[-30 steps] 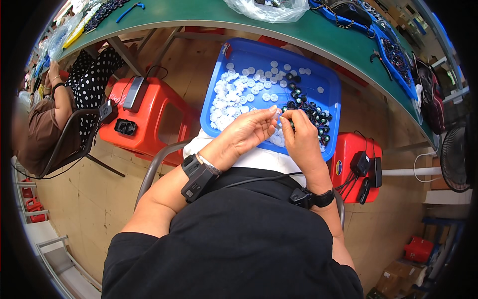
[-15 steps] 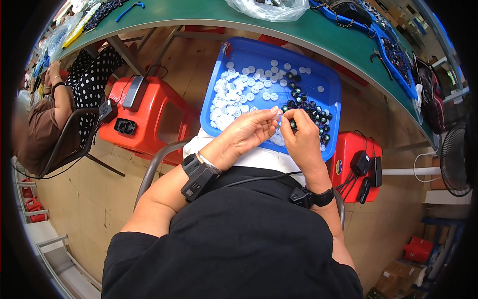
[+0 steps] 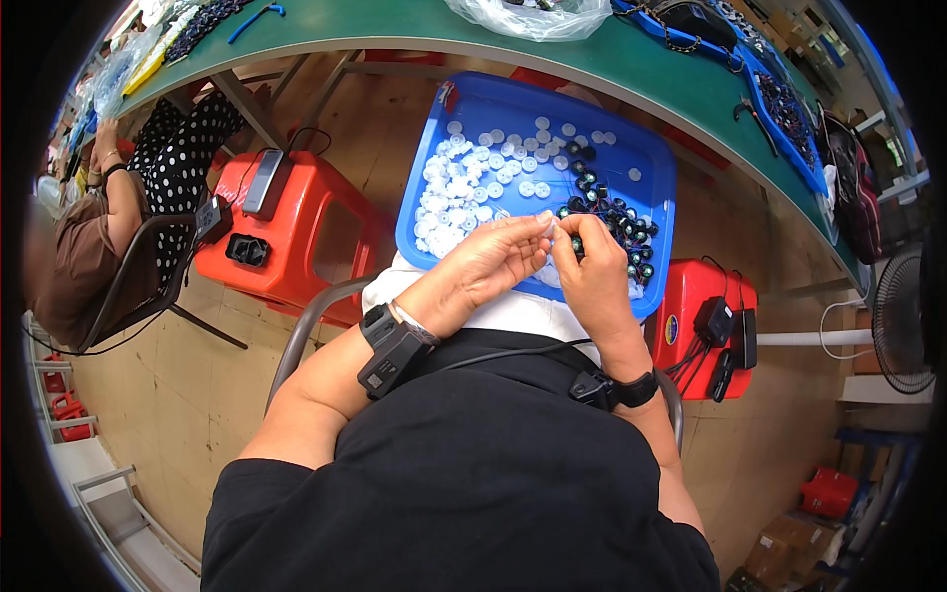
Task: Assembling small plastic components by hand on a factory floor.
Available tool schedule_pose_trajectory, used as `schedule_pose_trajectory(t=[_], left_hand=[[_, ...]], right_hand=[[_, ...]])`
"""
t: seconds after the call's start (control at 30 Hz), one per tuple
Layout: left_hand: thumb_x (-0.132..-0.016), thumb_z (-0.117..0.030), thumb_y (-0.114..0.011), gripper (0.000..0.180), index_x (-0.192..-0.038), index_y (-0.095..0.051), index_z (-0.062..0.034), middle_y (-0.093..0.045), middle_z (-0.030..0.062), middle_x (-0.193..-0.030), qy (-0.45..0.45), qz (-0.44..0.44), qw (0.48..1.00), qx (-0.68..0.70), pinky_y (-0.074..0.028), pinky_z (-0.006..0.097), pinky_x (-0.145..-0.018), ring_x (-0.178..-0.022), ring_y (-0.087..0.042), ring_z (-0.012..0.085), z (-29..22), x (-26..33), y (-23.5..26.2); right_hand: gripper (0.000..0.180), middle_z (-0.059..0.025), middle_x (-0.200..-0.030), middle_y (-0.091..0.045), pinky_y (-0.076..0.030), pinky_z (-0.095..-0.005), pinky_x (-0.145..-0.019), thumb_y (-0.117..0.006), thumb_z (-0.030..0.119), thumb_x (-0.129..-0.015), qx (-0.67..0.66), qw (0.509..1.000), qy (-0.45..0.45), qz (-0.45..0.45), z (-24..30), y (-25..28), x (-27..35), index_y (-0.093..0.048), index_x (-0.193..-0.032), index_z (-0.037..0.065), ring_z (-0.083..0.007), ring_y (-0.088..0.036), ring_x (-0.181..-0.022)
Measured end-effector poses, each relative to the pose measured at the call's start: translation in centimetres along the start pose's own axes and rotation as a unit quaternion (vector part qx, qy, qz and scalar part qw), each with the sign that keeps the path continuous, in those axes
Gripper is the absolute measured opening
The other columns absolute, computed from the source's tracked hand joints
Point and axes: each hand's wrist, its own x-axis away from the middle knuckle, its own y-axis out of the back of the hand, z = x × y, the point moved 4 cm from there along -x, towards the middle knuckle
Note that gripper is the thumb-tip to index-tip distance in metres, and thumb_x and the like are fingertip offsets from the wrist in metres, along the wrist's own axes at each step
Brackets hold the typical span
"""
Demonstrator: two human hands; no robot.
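Note:
A blue tray (image 3: 414,187) rests on my lap, its far edge close to the green table. White translucent plastic discs (image 3: 459,183) are heaped along its left half, and a few lie scattered towards the back. On the right is a pile of dark round pieces (image 3: 617,217) with thin wires. Over the near part of the tray, my left hand (image 3: 493,261) pinches a small whitish piece (image 3: 549,227) between thumb and forefinger. My right hand (image 3: 597,271) meets it there, fingertips pressed on the same piece. The fingers hide most of its shape.
A red stool (image 3: 286,242) holding a phone (image 3: 264,185) stands left; another red stool (image 3: 681,306) with black adapters stands right. The green table (image 3: 395,25) carries a clear plastic bag (image 3: 538,18) and blue trays. A person (image 3: 89,247) sits at far left; a fan (image 3: 900,321) stands far right.
My right hand has shifted very slightly left, its fingertips closer against my left thumb. My left hand and the tray's contents look the same.

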Motion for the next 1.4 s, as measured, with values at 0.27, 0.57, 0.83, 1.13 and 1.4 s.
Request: schedule_pose_trajectory(t=[0.27, 0.57, 0.83, 1.13, 1.4], left_hand=[[-0.09, -0.015, -0.064, 0.015, -0.097, -0.062, -0.0021, -0.062, 0.0016, -0.09, -0.007, -0.013, 1.0, 0.017, -0.051, 0.019, -0.073, -0.082, -0.059, 0.0067, -0.1, -0.2, 0.4], [-0.088, -0.01, -0.065, 0.028, -0.109, -0.06, 0.006, -0.065, 0.0101, -0.098, -0.05, -0.008, 0.99, -0.129, -0.052, 0.025, -0.081, -0.087, -0.063, 0.0132, -0.8, 0.3, -0.5], [-0.085, -0.011, -0.068, 0.035, -0.114, -0.058, 0.0067, -0.065, 0.0126, -0.101, -0.104, -0.024, 0.954, -0.279, -0.049, 0.028, -0.085, -0.091, -0.062, 0.0151, -1.6, 0.8, -0.9], [-0.084, -0.004, -0.066, 0.045, -0.123, -0.048, 0.0056, -0.06, 0.0051, -0.094, -0.225, -0.027, 0.873, -0.432, -0.05, 0.023, -0.078, -0.084, -0.059, 0.0096, -1.8, 0.4, -1.1], [-0.084, -0.007, -0.068, 0.046, -0.124, -0.048, 0.0032, -0.059, 0.0056, -0.098, -0.175, -0.03, 0.888, -0.425, -0.05, 0.024, -0.08, -0.088, -0.058, 0.0101, -1.6, 1.0, -2.2]], right_hand=[[0.005, -0.0139, -0.082, -0.059, -0.051, -0.0356, -0.059, -0.056, 0.004, -0.089, -0.108, 0.985, -0.114, 0.066, -1.8, -0.7, 0.4, -0.054, -0.088, -0.001, -0.0256, -0.062, -0.067], [0.007, -0.0118, -0.085, -0.061, -0.056, -0.0274, -0.062, -0.056, 0.003, -0.09, -0.198, 0.964, -0.166, 0.057, -2.0, -0.8, 0.5, -0.055, -0.087, -0.004, -0.0176, -0.066, -0.071], [0.015, -0.0165, -0.095, -0.065, -0.053, -0.0316, -0.068, -0.056, 0.002, -0.09, -0.205, 0.963, -0.17, 0.048, -2.0, -1.3, 0.9, -0.052, -0.103, -0.003, -0.0217, -0.067, -0.077], [0.021, -0.0121, -0.099, -0.062, -0.05, -0.0273, -0.071, -0.057, 0.007, -0.091, -0.317, 0.914, -0.24, 0.081, -2.6, -1.8, 0.7, -0.051, -0.108, -0.003, -0.0136, -0.06, -0.085], [0.008, -0.0021, -0.082, -0.062, -0.047, -0.0224, -0.067, -0.064, 0.008, -0.088, -0.24, 0.957, -0.161, -0.037, -2.8, -0.3, 0.0, -0.062, -0.088, 0.0, -0.0077, -0.058, -0.074]])
